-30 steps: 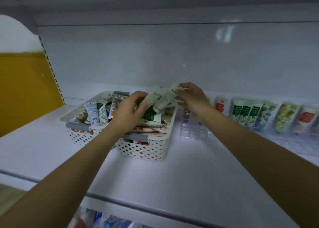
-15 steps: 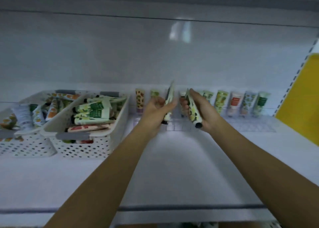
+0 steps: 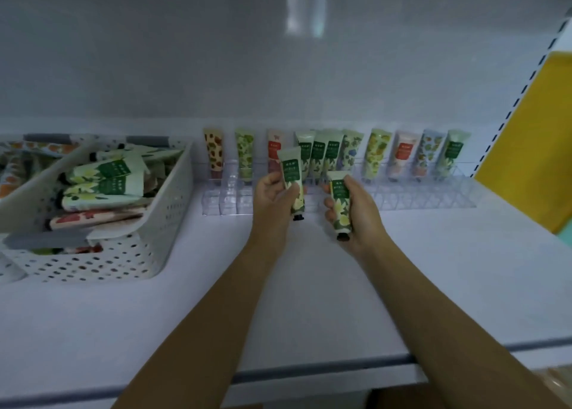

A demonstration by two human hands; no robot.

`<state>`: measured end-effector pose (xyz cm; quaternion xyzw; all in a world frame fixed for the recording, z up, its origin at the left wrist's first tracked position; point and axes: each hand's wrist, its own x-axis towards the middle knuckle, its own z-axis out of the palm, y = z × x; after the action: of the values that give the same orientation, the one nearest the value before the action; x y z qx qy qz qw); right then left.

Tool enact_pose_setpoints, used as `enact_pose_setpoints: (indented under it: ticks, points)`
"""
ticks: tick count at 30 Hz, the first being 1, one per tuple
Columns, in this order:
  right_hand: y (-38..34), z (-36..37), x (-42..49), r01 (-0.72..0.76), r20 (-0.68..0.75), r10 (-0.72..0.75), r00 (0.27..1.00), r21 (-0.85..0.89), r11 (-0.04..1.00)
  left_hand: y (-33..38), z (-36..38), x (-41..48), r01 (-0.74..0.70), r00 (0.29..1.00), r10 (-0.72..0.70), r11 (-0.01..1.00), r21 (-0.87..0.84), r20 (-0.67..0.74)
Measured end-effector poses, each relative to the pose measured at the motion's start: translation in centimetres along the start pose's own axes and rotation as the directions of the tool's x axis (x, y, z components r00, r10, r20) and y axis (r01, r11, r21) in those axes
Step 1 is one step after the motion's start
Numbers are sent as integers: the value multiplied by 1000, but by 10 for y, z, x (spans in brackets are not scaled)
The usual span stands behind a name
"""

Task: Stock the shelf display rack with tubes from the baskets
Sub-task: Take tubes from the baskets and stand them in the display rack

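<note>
Here a pale, flat shelf (image 3: 309, 285) with a grey front edge runs under a glossy white back panel (image 3: 216, 52), and a yellow panel (image 3: 532, 148) closes off the right side. Compared with half a second ago, the view sits nearer the clear display rack (image 3: 433, 196), and both held tubes have been turned so that their printed faces show rather than their edges; a second ago the hands were over the baskets. The left hand (image 3: 274, 198) pinches a green-labelled tube (image 3: 291, 170) between thumb and curled fingers, cap down, just in front of the rack. The right hand (image 3: 356, 210) wraps around a second green-labelled tube (image 3: 340, 204), also cap down, slightly lower and just above the shelf. The rack stands against the back panel, and in its rear compartments a row of tubes (image 3: 377, 151) stands crimped end up, in patterned, red and green-labelled designs. To the left, a white perforated basket (image 3: 161, 223) holds a loose pile of tubes (image 3: 105, 179) lying on their sides, mostly green-labelled on top with red ones below. A second basket (image 3: 40, 176) touches it on the far left, with more tubes inside, partly out of view.
</note>
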<state>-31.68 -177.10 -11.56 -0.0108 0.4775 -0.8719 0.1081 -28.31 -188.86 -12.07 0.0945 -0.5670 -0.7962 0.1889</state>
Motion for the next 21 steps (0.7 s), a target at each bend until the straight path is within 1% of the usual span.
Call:
enact_pose_setpoints:
  ticks: [2,4,6,8,10,12,14,17,21]
  points:
    - [-1,-5,-1,-55,-27,55,998,-12,998,-6,-4,1,11,999,-10,1000,-26,40]
    - [-1,-11,-2,-51,-64,50,997,-23,998,-12,-5,2,1,997,2,1000,-28,80]
    - [-3,-12,-2,45,-117,-49,992,-35,998,-10,-3,1,-1,999,2,1000,-21,55]
    - [-6,-9,2,157,-145,-173,974,-115,981,-9,-1,2,-41,999,41,999,10,-2]
    - [-10,-1,12,246,-97,-279,955,-260,934,-10,0,6,-75,997,76,996,39,-25]
    - [-15,12,23,332,-69,-384,921,-376,865,-9,-2,9,-67,997,68,997,37,-37]
    - [-20,25,30,417,-59,-478,876,-403,814,-7,-4,9,-47,998,47,999,0,-50]
    - [-17,35,43,504,-19,-570,821,-445,740,-7,-6,11,-73,996,72,997,-30,-53]
    - [0,34,58,542,39,-636,771,-565,622,-10,-8,16,-85,995,84,996,-28,-47]
